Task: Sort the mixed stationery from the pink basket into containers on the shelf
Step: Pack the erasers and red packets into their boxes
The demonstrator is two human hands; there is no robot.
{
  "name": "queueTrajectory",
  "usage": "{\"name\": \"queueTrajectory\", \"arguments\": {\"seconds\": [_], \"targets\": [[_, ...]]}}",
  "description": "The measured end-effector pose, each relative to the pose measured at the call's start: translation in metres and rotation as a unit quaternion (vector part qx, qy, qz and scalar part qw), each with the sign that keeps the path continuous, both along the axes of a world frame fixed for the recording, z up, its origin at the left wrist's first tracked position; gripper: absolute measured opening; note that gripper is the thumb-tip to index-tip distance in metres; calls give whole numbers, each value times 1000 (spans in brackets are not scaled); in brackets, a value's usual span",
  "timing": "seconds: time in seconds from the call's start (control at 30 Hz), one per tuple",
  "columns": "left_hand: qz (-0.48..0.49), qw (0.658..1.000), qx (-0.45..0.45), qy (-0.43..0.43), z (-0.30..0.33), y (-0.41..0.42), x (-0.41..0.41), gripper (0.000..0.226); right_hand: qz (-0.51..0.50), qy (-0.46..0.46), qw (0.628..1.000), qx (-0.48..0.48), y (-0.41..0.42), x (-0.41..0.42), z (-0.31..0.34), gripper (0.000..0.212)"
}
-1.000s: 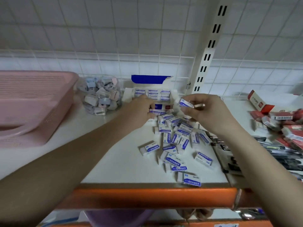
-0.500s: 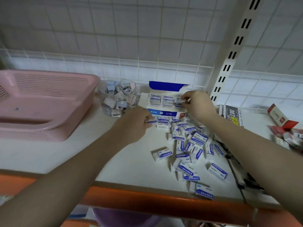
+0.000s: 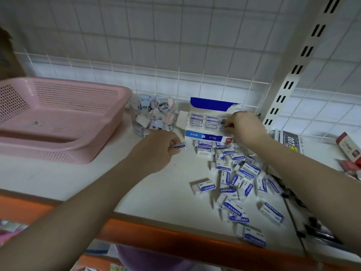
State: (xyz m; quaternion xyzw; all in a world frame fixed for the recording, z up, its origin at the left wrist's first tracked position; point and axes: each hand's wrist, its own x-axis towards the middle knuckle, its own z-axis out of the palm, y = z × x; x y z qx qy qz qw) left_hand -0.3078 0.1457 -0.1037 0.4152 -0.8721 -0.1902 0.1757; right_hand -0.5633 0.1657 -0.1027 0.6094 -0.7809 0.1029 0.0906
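Observation:
Several white erasers with blue labels lie scattered on the white shelf. Behind them stands an open blue and white eraser box with rows of erasers inside. My left hand grips one eraser just left of the box front. My right hand reaches into the right side of the box and pinches an eraser there. The pink basket sits at the left with nothing visible inside.
A clear jar of pastel sharpeners stands between basket and box. Red boxes and a dark pack lie at the right, dark pens at the front right. An orange shelf edge runs along the front. Wire grid behind.
My right hand moved from above the pile into the box with its eraser. My left hand drew back from the box front, holding one eraser. The view swung left.

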Motion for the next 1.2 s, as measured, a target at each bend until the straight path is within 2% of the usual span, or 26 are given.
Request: {"name": "queueTrajectory", "arguments": {"seconds": [0.17, 0.3, 0.47, 0.6, 0.7, 0.87, 0.97, 1.07, 1.2], "targets": [[-15, 1000, 1, 21, 2, -1, -4, 18, -14, -85, 996, -26, 2, 4, 4, 19], [-32, 998, 14, 54, 8, -4, -13, 25, 17, -146, 988, -42, 29, 14, 18, 17], [-65, 996, 21, 65, 18, -9, -34, 22, 22, -196, 980, 37, 89, 22, 31, 9], [-80, 994, -9, 80, 23, -10, -59, 19, -18, -177, 979, 103, 118, 23, 22, 27], [-119, 991, -21, 52, 26, -13, -87, 20, -39, -185, 979, 83, 126, 31, 18, 29], [-153, 983, -84, -55, 21, -32, -134, 30, -59, -175, 979, 83, 136, 41, 18, 41], [-139, 975, -144, -97, 13, -41, -151, 32, -55, -166, 983, 53, 145, 44, 13, 37], [-106, 971, -195, -89, 7, -44, -157, 31, -56, -202, 978, -20, 156, 43, 6, 29], [-88, 979, -171, -74, 4, -47, -159, 27, -91, -276, 949, -123, 172, 43, 0, 30]]}}
